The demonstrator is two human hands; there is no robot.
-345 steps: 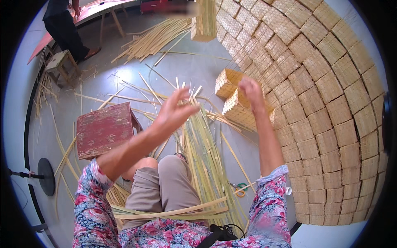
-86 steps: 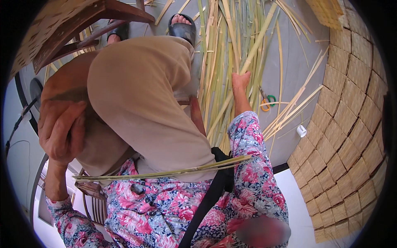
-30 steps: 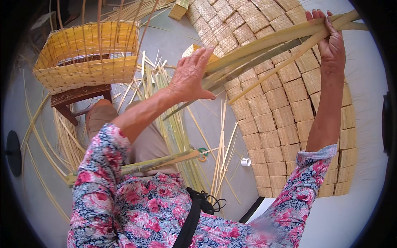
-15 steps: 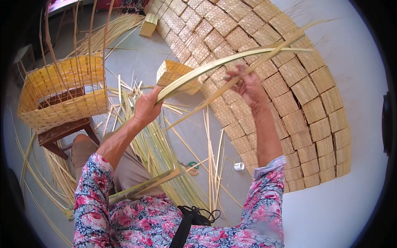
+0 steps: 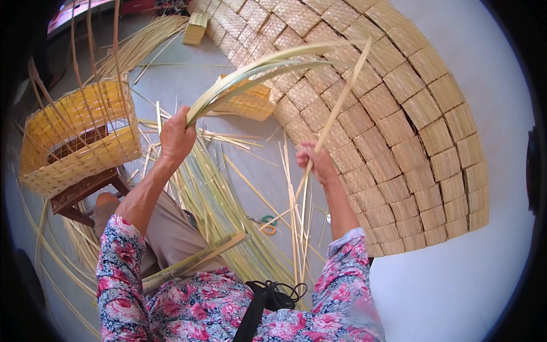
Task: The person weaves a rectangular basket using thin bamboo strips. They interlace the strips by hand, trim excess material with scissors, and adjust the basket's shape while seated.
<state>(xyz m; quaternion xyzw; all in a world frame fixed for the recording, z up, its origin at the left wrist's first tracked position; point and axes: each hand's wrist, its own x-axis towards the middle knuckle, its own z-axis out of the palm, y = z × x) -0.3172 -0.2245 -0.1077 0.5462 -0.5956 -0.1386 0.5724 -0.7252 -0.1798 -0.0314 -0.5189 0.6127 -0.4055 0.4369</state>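
My left hand grips a few long green-and-pale bamboo strips, which arch up toward the upper right. My right hand is closed on a single straw-coloured strip, held at a steep slant with its top near the arched strips' ends. A short bundle of split bamboo lies across my lap. To my left, a partly woven yellow basket with tall upright ribs rests on a wooden stool.
Loose strips and scissors lie on the floor. A woven yellow basket, a smaller one and a strip pile are farther forward. Stacked woven blocks fill the right. Another person's dark leg is upper left.
Since half a second ago my right hand has moved down and left, drawing its strip away from the others. Earlier both hands were empty; later my right hand took strips from the floor.
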